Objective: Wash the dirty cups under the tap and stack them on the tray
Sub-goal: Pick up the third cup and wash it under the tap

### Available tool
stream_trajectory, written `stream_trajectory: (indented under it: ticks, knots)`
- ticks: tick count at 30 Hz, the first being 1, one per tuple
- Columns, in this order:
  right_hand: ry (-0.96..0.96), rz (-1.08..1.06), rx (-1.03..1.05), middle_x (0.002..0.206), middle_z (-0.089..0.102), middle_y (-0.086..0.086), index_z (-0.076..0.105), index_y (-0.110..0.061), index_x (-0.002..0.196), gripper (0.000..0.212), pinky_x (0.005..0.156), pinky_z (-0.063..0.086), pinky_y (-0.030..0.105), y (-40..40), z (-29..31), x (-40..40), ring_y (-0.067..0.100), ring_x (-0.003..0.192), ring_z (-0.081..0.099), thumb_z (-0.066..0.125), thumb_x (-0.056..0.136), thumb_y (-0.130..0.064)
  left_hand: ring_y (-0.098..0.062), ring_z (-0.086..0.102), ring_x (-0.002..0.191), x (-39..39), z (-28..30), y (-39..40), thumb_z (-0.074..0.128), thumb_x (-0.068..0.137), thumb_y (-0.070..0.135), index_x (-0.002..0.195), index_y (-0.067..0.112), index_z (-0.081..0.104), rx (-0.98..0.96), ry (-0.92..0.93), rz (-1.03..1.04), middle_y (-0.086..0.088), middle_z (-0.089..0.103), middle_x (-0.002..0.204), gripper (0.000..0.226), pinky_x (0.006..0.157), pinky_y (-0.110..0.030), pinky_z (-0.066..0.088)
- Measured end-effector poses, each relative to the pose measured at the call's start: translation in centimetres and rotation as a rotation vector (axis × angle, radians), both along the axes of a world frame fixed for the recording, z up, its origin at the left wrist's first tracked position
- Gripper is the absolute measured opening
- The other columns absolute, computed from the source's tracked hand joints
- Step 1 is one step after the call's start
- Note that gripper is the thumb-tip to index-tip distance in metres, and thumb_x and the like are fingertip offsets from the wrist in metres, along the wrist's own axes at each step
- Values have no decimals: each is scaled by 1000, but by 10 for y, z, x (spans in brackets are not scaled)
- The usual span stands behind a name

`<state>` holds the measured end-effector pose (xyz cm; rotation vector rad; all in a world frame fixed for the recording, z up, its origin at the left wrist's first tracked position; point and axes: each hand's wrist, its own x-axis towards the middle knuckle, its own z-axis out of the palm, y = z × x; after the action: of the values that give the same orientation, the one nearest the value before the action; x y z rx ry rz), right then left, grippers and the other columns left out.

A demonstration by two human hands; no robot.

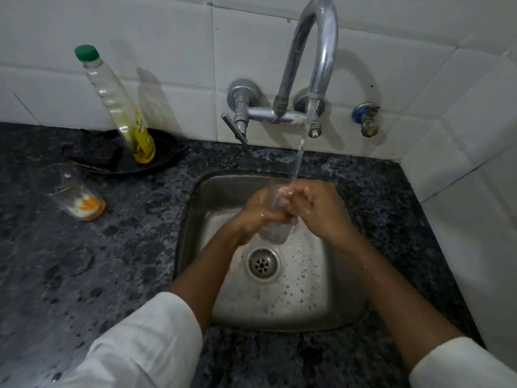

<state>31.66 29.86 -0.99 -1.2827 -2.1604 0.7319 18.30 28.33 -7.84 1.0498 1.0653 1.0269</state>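
Clear cup (275,219) over steel sink (330,298), under running tap (313,51), gripped by left hand (258,214) and right hand (321,208). Second cup (75,191) (orange residue inside) on dark speckled counter (84,275). Yellow-liquid bottle (123,107) in black pan (165,152); white tiled wall (167,37).
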Motion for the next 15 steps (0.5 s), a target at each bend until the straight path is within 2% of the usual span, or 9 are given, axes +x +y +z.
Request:
stream_trajectory:
  ticks: [2,4,6,8,9,11,13,14,15]
  knots:
    - [4,28,28,62,61,-14,72,-22,75,23,54,42,17,-1,-1,5,-2,56,57,60,94,-18,-23,70,89,-9,-2,3,77,59,5,91,12,69,-18,17,-100,-7,73,90,33,88,-41,58]
    - [-89,-35,45,57,55,-12,68,-20,71,25,51,37,21,0,-5,3,-3,52,50,59,94,-19,-29,70,88,2,0,5,81,56,16,89,8,68,-20,292,89,-11,73,90,36,85,-49,58]
    - [-171,-128,14,61,58,-8,69,-18,75,23,45,33,14,0,-5,-1,-3,52,49,59,94,-25,-23,67,81,25,4,-1,76,61,34,88,14,62,-21,585,364,-3,71,86,37,74,-39,57]
    - [-154,-155,-15,64,61,-8,71,-16,77,25,45,36,10,-3,-6,-2,-3,52,52,59,94,-30,-20,66,81,38,1,-9,65,62,46,96,23,58,38,681,513,2,69,87,41,70,-32,54]
    - [-116,-141,-3,61,61,-7,71,-14,74,27,46,36,9,-4,-7,-1,-2,51,53,60,93,-29,-19,66,83,33,-3,-9,69,61,44,98,25,58,37,619,467,4,70,90,43,70,-32,54]
    - [-21,-68,46,58,61,-4,70,-10,70,28,47,35,12,-5,-7,3,0,53,55,62,92,-25,-17,67,92,12,-4,-4,83,58,20,103,22,60,32,324,187,5,70,97,50,79,-35,57]
    - [78,40,69,57,61,-5,68,-15,66,26,49,34,14,-5,-7,8,0,54,55,64,92,-19,-13,69,90,-9,-2,-3,74,59,-3,100,15,64,14,-6,-131,5,72,92,46,83,-31,57]
    - [102,67,67,56,60,-7,67,-19,67,25,50,34,10,-6,-7,9,-2,54,54,64,91,-17,-11,70,84,-13,0,-2,67,60,-7,95,12,64,7,-98,-206,5,73,85,40,79,-28,56]
    - [91,62,74,55,59,-8,69,-18,69,23,50,34,7,-7,-7,9,-3,53,53,64,91,-16,-12,69,80,-13,0,-2,64,60,-7,91,10,65,18,-78,-188,4,72,80,35,75,-26,56]
